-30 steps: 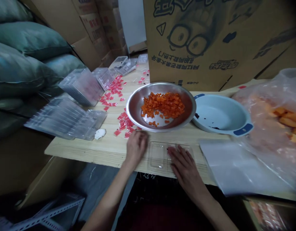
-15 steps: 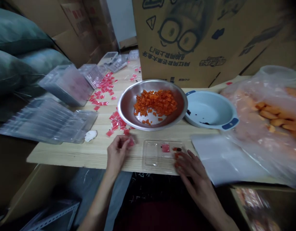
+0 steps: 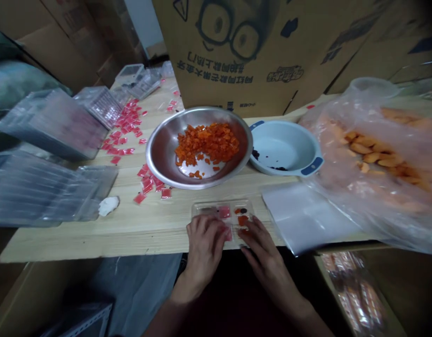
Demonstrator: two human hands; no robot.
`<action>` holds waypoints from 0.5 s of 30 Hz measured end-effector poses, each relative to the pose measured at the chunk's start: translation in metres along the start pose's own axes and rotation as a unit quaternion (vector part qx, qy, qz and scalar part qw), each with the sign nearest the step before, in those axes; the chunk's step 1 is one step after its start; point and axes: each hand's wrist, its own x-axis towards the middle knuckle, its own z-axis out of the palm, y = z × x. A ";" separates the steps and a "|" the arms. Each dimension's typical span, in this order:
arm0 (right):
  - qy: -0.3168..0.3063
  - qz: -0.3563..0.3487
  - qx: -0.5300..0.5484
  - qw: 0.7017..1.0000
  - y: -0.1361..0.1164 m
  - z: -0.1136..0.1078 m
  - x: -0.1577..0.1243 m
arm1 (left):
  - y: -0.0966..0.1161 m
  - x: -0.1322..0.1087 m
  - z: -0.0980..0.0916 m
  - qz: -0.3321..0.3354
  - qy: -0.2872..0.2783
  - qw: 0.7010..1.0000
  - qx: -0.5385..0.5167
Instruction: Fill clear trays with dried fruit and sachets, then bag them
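A small clear plastic tray [image 3: 216, 209] lies at the table's near edge. It holds a pink packet [image 3: 223, 211], a few orange pieces [image 3: 242, 220] and a dark bit. My left hand [image 3: 204, 241] rests on the tray's near left part, fingers bent down onto a second pink packet [image 3: 229, 233]. My right hand [image 3: 260, 245] lies at the tray's near right corner with fingers stretched out, touching its edge. Just behind the tray stands a steel bowl [image 3: 160, 154] of orange cubes [image 3: 209, 142].
A pale blue bowl [image 3: 286, 145] with dark crumbs sits right of the steel bowl. A big plastic bag of orange fruit [image 3: 377, 154] and a flat clear bag [image 3: 300, 215] fill the right. Pink packets [image 3: 122, 128] and stacks of clear trays [image 3: 43, 187] lie left. Cardboard boxes [image 3: 258, 51] stand behind.
My left hand came from the loose pink packets to the tray's near left part. My right hand slid left along the tray. The view shifted, so everything sits further left.
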 end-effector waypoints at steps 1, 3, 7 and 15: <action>0.001 -0.001 0.001 1.000 -0.004 -0.003 0.001 | -0.002 -0.001 -0.001 0.020 -0.015 1.000 0.017; 0.002 0.004 0.005 1.000 -0.011 -0.019 0.005 | -0.009 -0.001 0.000 0.065 -0.012 0.997 0.047; 0.089 0.041 -0.021 0.995 -0.009 -0.105 0.030 | -0.029 0.007 0.010 0.104 0.030 0.990 0.087; 0.253 0.285 -0.140 0.914 0.120 -0.290 0.128 | -0.053 0.015 -0.005 0.106 0.082 0.990 0.055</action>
